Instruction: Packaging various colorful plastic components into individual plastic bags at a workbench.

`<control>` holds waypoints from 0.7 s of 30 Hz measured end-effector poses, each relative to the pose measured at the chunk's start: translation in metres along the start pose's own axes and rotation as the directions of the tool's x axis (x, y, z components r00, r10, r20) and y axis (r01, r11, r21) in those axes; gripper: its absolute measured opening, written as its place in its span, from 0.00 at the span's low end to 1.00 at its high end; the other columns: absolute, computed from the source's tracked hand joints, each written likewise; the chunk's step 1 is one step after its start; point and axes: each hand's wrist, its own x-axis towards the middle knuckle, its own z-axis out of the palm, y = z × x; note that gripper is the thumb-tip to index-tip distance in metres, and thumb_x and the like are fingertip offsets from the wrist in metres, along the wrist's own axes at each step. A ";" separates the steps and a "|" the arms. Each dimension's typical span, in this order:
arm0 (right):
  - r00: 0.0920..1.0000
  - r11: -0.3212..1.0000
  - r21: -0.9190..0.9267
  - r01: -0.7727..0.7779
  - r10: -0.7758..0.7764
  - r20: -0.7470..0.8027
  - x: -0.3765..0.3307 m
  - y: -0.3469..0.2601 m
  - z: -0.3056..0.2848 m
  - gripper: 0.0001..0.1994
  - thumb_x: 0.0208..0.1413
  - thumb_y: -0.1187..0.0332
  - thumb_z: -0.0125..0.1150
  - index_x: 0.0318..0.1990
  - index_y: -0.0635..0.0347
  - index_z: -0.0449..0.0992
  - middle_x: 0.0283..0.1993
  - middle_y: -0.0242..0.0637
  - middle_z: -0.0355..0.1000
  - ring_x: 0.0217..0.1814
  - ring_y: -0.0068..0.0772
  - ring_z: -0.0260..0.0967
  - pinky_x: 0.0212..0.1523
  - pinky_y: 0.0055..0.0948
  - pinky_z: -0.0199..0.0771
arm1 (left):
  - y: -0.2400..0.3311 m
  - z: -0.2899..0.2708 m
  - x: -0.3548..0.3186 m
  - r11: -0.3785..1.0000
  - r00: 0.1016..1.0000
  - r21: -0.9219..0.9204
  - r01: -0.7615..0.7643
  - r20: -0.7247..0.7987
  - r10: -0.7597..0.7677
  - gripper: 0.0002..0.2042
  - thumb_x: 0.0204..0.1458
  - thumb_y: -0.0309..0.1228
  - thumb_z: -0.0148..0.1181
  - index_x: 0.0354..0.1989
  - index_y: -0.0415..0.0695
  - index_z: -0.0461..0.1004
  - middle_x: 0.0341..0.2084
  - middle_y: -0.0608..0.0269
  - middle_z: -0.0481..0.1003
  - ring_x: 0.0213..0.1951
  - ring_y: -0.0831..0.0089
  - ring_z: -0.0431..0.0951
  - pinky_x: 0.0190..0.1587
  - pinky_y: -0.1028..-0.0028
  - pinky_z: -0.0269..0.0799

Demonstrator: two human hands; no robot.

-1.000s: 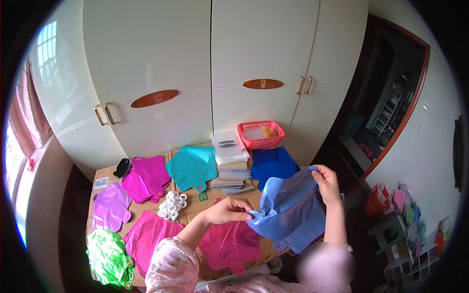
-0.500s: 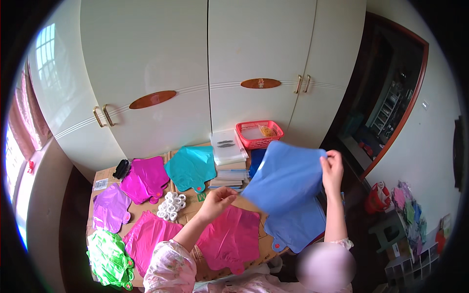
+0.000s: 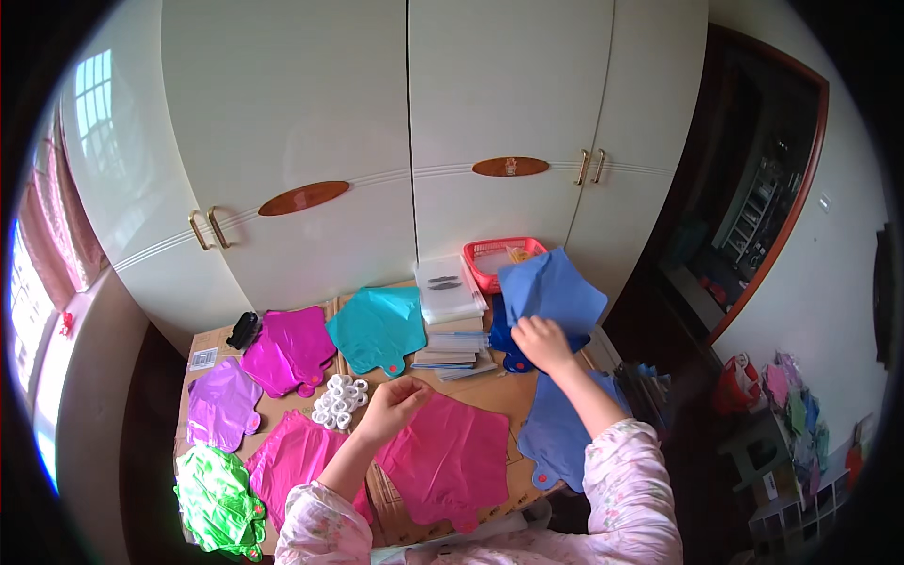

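My right hand pinches a flat blue foil balloon by its near edge. The sheet is raised over a darker blue balloon pile and partly covers the red basket behind it. My left hand hovers by the far edge of a hot-pink balloon pile, thumb and fingers pressed together; whether anything is between them cannot be made out. Under my right forearm lies another blue balloon pile with a red dot on its tab. White rolls sit heaped left of my left hand.
Balloons in teal, magenta, purple, pink and green lie on the cardboard-covered table. Clear bags, card stacks and a red basket stand at the back, before a white wardrobe.
My right hand has carried the blue balloon away from me and to the left, from above the lighter blue pile to above the dark blue one. My left hand has shifted slightly nearer me.
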 end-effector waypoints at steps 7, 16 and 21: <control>0.979 0.978 0.180 -0.105 0.070 0.191 -0.015 -0.047 0.062 0.03 0.44 0.69 0.56 0.22 0.53 0.71 0.27 0.31 0.69 0.33 0.31 0.71 0.32 0.30 0.73 | -0.015 -0.021 -0.009 1.000 0.999 -0.016 0.022 -0.025 -0.023 0.08 0.58 0.27 0.53 0.38 0.35 0.73 0.32 0.66 0.75 0.37 0.80 0.74 0.44 0.78 0.70; 0.957 0.967 0.192 -0.167 0.113 0.266 -0.021 -0.048 0.098 0.06 0.45 0.68 0.55 0.21 0.55 0.76 0.26 0.36 0.74 0.32 0.36 0.74 0.30 0.36 0.76 | -0.023 -0.011 0.015 0.972 0.999 0.236 0.014 0.048 -0.026 0.10 0.57 0.30 0.55 0.41 0.37 0.75 0.31 0.63 0.78 0.35 0.79 0.75 0.41 0.76 0.71; 0.797 0.753 0.326 -0.572 0.417 0.437 -0.014 -0.041 0.097 0.08 0.47 0.65 0.58 0.24 0.57 0.79 0.26 0.40 0.75 0.29 0.42 0.75 0.31 0.39 0.75 | -0.010 0.009 0.048 0.838 0.989 0.529 -0.135 0.127 0.080 0.07 0.52 0.28 0.58 0.35 0.39 0.77 0.31 0.60 0.78 0.34 0.73 0.78 0.37 0.74 0.73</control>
